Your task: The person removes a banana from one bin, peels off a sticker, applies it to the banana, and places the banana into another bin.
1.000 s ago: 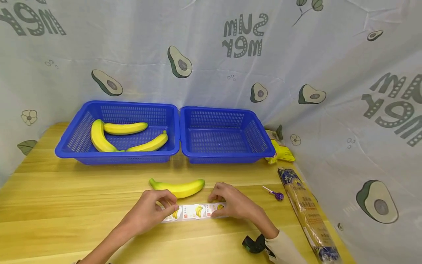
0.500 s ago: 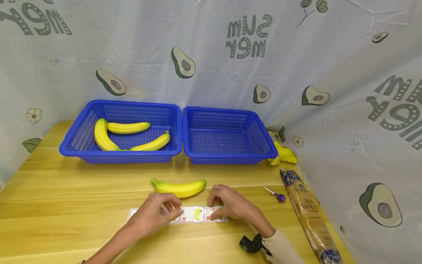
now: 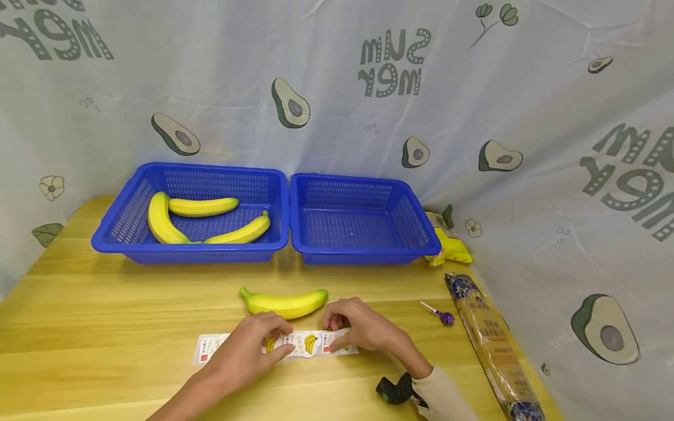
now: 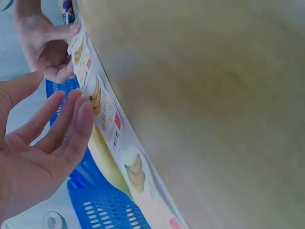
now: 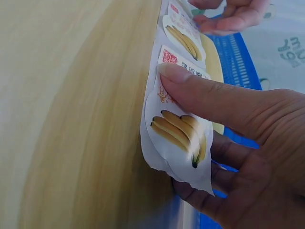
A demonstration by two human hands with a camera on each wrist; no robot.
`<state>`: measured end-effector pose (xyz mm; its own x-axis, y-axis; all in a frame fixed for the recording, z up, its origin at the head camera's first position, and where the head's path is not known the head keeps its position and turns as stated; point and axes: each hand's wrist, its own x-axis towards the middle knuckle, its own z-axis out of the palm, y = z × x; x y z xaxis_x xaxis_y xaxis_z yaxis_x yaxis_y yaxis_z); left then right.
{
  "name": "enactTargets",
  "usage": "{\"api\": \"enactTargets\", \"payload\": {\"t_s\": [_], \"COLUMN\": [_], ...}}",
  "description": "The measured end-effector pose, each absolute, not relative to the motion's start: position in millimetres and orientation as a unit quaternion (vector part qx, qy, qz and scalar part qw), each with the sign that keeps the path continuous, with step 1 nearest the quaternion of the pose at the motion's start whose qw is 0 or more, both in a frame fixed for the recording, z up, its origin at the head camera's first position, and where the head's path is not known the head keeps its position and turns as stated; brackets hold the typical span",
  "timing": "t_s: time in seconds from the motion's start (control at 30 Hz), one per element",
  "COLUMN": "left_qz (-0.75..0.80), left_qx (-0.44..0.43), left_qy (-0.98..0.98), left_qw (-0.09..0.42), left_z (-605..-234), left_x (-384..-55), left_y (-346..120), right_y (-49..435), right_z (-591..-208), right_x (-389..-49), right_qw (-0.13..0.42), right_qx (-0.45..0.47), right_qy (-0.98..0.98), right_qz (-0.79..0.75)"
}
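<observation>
A strip of white stickers printed with yellow bananas lies in front of me on the table. My right hand pinches its right end; in the right wrist view the thumb presses on the printed face and the other fingers are behind. My left hand is over the left part of the strip. In the left wrist view its fingers are spread loosely, thumb apart, close to the strip's edge. Just beyond the strip lies a yellow banana with green tips.
A blue basket at the back left holds three bananas. Beside it stands a second blue basket with nothing visible inside. To the right are a purple lollipop, a long brown package and a yellow packet.
The strip's left end now shows to the left of my left hand, where it was not visible a second ago. My left hand has shifted slightly nearer and right; my right hand slightly left.
</observation>
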<state>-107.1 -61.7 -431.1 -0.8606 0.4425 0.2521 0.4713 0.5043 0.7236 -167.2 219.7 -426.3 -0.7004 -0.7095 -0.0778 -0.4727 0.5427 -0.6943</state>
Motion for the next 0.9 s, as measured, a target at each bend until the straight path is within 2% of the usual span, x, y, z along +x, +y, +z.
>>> {"api": "enactTargets", "payload": {"t_s": [0.13, 0.3, 0.47, 0.6, 0.9], "left_qz": [-0.365, -0.332, -0.371, -0.402, -0.416], "left_qx": [-0.257, -0.280, -0.282, -0.262, -0.262], "left_qy": [-0.894, -0.900, -0.885, -0.877, -0.871], "left_qw": [0.047, 0.039, 0.005, -0.012, 0.012], "left_z": [-428.1, -427.5, -431.4, -432.9, -431.2], "left_x": [-100.5, -98.2, -101.5, -102.9, -103.2], "left_y": [-52.9, -45.2, -43.4, -45.9, -50.2], "right_y": [213.7, 206.6, 201.4, 198.1, 195.2], "right_z": [-423.2, -420.7, -420.7, -421.7, -423.0], "right_x": [-167.1, -165.0, -162.0, -159.4, -154.0], "right_qw": [0.192, 0.190, 0.182, 0.151, 0.087], "right_qx": [-0.365, -0.390, -0.395, -0.409, -0.453], "right_qy": [0.848, 0.835, 0.829, 0.826, 0.804], "right_qz": [-0.334, -0.338, -0.353, -0.357, -0.375]}}
